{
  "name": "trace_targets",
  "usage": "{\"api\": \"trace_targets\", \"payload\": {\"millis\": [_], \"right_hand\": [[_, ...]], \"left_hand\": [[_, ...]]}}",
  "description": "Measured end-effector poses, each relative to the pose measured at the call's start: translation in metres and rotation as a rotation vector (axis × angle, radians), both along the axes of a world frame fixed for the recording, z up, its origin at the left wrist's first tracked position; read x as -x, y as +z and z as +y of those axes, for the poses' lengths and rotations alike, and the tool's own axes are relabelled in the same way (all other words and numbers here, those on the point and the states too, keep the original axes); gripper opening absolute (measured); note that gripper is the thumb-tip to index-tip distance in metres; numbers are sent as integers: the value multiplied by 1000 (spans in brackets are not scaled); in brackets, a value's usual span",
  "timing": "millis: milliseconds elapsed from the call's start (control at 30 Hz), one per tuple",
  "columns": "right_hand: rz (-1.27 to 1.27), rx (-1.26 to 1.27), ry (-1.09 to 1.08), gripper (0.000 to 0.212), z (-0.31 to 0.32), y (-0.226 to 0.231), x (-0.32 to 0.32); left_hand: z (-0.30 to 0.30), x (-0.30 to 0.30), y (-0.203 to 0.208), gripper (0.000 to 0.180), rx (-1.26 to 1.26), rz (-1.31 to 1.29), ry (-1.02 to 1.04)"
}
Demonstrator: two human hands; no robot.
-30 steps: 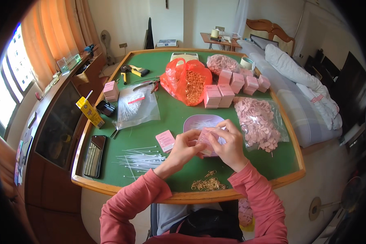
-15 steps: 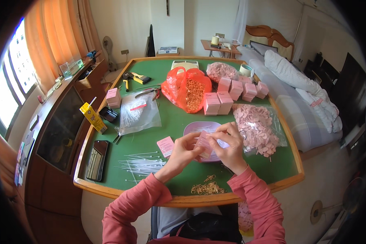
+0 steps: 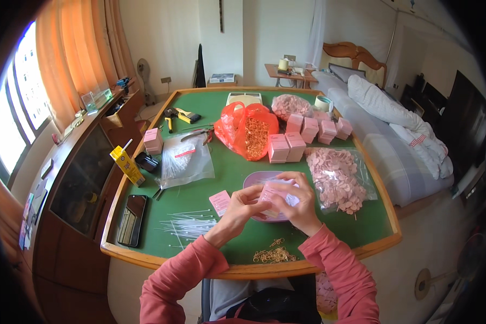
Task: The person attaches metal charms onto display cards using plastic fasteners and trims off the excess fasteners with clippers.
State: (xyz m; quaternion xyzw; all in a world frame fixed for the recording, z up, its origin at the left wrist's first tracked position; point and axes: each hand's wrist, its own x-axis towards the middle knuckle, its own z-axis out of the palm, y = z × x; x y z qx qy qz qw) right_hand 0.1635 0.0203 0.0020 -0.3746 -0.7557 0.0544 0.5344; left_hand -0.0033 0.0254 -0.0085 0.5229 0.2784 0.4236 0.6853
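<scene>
Over a lilac bowl (image 3: 260, 176) I hold a small pink printed card (image 3: 269, 195) between both hands. My left hand (image 3: 238, 209) pinches its left edge between thumb and fingers. My right hand (image 3: 301, 206) is closed on its right side, the fingers bent over its top and partly hiding it. White pieces show in the bowl behind the hands. Just left of my left hand lies a small pile of pink cards (image 3: 220, 202). White cable ties (image 3: 189, 225) are spread nearer me, and small gold-coloured metal hooks (image 3: 274, 255) lie near the front edge.
A bag of pink pieces (image 3: 337, 181), stacks of pink cards (image 3: 295, 147) and a red bag of gold-coloured bits (image 3: 256, 135) stand beyond. Leftward are a bag of cable ties (image 3: 186, 156), pliers (image 3: 197, 134), a yellow drink carton (image 3: 127, 166) and a phone (image 3: 132, 220).
My right hand's fingers have come down and closed further over the pink card. My left hand keeps its pinch. The whole view has shifted slightly.
</scene>
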Motion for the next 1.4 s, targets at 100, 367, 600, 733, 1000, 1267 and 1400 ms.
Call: {"api": "trace_targets", "payload": {"millis": [100, 367, 600, 733, 1000, 1267, 1400], "right_hand": [[495, 268, 123, 20, 1, 4, -4], [161, 540, 274, 19, 9, -12, -19], [469, 1094, 801, 5, 2, 0, -37], [511, 1115, 950, 8, -10, 11, -17], [504, 963, 728, 7, -10, 8, -9], [444, 923, 607, 9, -18, 15, -6], [312, 914, 593, 11, -24, 12, -8]], "left_hand": [[-1, 4, 5, 40, -11, 24, 5], [-3, 9, 17, 36, 45, 15, -93], [10, 20, 8, 30, 57, -34, 22], [7, 12, 7, 30, 69, -10, -42], [4, 1, -7, 39, -69, -40, 78], [-6, -2, 0, 39, -294, 95, 239], [-7, -2, -2, 39, -690, 384, 634]]}}
